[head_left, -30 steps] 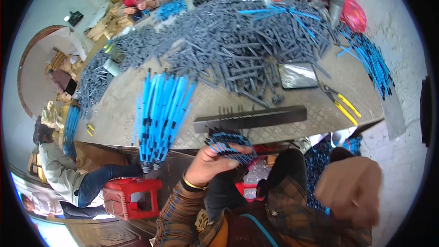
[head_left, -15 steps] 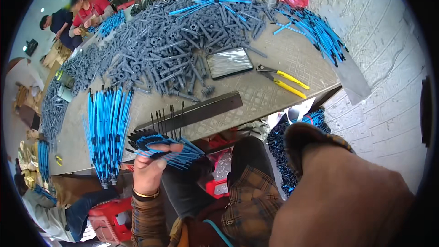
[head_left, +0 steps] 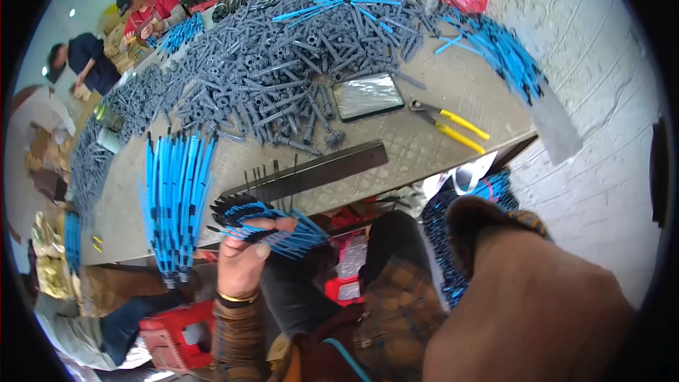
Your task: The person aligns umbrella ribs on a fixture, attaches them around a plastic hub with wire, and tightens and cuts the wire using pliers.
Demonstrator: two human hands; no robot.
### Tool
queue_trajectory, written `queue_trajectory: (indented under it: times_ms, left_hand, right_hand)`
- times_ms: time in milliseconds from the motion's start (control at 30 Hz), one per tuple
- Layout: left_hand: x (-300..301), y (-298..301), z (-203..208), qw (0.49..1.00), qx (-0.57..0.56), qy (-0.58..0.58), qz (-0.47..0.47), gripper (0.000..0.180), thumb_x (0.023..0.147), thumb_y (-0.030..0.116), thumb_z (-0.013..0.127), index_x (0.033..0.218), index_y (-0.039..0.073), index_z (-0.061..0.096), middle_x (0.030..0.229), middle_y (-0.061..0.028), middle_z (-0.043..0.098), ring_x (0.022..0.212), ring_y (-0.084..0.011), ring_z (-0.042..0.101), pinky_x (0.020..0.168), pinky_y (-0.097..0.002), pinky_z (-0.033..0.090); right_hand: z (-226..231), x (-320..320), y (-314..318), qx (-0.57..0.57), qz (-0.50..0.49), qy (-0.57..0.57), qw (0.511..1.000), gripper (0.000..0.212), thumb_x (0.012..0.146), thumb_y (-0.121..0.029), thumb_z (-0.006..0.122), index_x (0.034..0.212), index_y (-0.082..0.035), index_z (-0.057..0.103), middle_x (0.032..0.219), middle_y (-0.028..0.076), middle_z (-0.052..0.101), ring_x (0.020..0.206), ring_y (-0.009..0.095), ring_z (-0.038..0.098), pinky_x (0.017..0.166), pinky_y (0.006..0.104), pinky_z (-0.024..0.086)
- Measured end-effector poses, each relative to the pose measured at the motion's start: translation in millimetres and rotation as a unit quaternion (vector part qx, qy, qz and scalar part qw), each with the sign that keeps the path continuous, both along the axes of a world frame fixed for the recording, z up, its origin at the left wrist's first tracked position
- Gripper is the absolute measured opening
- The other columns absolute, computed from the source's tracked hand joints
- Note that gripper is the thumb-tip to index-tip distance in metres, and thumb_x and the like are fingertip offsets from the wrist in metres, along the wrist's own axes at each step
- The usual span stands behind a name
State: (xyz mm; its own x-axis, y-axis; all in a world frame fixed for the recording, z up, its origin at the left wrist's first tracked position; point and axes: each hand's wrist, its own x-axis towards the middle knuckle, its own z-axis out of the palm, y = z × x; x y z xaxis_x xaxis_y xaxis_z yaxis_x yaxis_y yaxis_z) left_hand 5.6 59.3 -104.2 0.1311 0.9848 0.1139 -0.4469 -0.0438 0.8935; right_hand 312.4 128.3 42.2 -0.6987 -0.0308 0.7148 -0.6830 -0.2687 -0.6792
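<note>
My left hand (head_left: 242, 263) is closed round a fanned bunch of thin blue sticks with black ends (head_left: 300, 235), held just off the table's near edge. Several dark, thin tips stand up from that bunch. On the right, my right arm (head_left: 523, 290) fills the lower corner in a brown sleeve, its cuff folded back. The hand beyond that cuff does not show. Left of my left hand, a second spread of blue sticks (head_left: 177, 198) lies on the table and overhangs its edge. A dark metal bar (head_left: 332, 170) rests along the edge just beyond the bunch I hold.
A heap of grey plastic anchors (head_left: 247, 71) covers much of the table (head_left: 488, 92). Yellow-handled pliers (head_left: 460, 132) and a flat dark-edged case (head_left: 368, 97) lie nearby. More blue sticks (head_left: 513, 60) lie far right, beside the white wall (head_left: 594, 78). Two people sit or stand far left.
The whole view has shifted slightly, so the table appears farther right. My left hand keeps its hold on the blue sticks. The person in dark clothes at far left has changed posture.
</note>
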Motion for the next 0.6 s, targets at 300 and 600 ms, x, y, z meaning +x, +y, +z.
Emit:
queue_trajectory:
  times_ms: [300,600]
  left_hand:
    - [2.3,12.0,-2.4,1.0,0.014,0.0,-0.012,0.029,0.079,0.0,0.057,0.108,-0.002,0.054,0.107,-0.0212,0.06,0.105,-0.0317,0.056,0.094,-0.0428,0.04]
    - [2.0,9.8,-2.3,0.998,-0.001,0.046,0.038,0.022,0.08,-0.006,0.052,0.101,-0.003,0.058,0.098,-0.0184,0.063,0.093,-0.0262,0.06,0.085,-0.0378,0.045]
  right_hand:
    - [1.0,0.5,1.7,-0.026,-0.001,-0.021,0.999,0.026,0.086,-0.024,0.055,0.07,-0.004,0.054,0.069,0.012,0.056,0.05,0.023,0.049,0.044,0.0334,0.033]
    - [8.4,-27.8,4.3,-0.07,0.021,-0.016,0.997,0.026,0.085,-0.024,0.055,0.07,-0.003,0.055,0.069,0.012,0.056,0.05,0.023,0.049,0.044,0.0332,0.033]
